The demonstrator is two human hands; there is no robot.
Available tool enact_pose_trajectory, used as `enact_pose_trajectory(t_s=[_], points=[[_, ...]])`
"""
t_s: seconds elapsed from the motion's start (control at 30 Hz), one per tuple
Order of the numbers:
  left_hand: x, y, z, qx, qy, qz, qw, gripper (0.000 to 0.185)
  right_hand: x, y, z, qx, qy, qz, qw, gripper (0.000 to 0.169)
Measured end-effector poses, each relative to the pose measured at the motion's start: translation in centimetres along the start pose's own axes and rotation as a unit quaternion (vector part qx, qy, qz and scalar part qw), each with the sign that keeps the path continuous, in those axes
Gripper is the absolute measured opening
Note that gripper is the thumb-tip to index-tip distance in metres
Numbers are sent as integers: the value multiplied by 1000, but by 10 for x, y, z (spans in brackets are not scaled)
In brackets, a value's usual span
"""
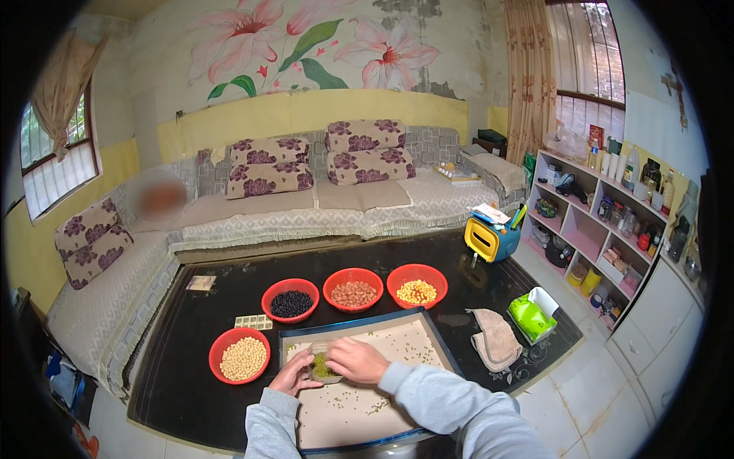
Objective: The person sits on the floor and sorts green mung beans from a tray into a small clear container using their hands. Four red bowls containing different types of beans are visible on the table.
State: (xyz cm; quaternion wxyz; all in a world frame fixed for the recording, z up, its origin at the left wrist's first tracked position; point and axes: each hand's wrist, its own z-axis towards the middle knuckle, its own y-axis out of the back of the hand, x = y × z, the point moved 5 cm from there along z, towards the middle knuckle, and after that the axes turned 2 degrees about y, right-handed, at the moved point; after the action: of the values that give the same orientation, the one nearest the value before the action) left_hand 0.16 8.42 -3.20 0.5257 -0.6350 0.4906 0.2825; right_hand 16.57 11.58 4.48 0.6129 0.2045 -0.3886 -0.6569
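Note:
My left hand (291,374) is shut on the side of a small clear plastic container (317,347). Green mung beans (322,367) lie inside it. Bent over the container's right side is my right hand (358,360); its fingertips are hidden, so I cannot tell whether they pinch anything. Both hands are over a shallow cardboard box or lid (327,427) with dark blue edges. Loose mung beans (418,349) are scattered across its pale inside, mostly at the right and below the hands.
Around the box on the black table (183,367) stand red plastic baskets of soybeans (243,358), black beans (291,304), reddish-brown beans or peanuts (352,294) and corn kernels (416,291). To the right are a folded cloth (496,341), a green tissue pack (530,318) and a blue-yellow tissue box (492,238).

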Motion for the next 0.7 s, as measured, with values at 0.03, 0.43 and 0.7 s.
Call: enact_pose_trajectory(t_s=[0.03,0.43,0.7], points=[[-1,2,-1,-8,-2,1,1000,56,-5,5,-11,14,-25,5,1000,24],[3,9,4,-19,-13,-14,1000,62,-35,-13,-130,269,-275,116,916,64],[1,7,4,-15,-24,-14,1000,61,-1,-78,-87,266,-151,131,943,16]])
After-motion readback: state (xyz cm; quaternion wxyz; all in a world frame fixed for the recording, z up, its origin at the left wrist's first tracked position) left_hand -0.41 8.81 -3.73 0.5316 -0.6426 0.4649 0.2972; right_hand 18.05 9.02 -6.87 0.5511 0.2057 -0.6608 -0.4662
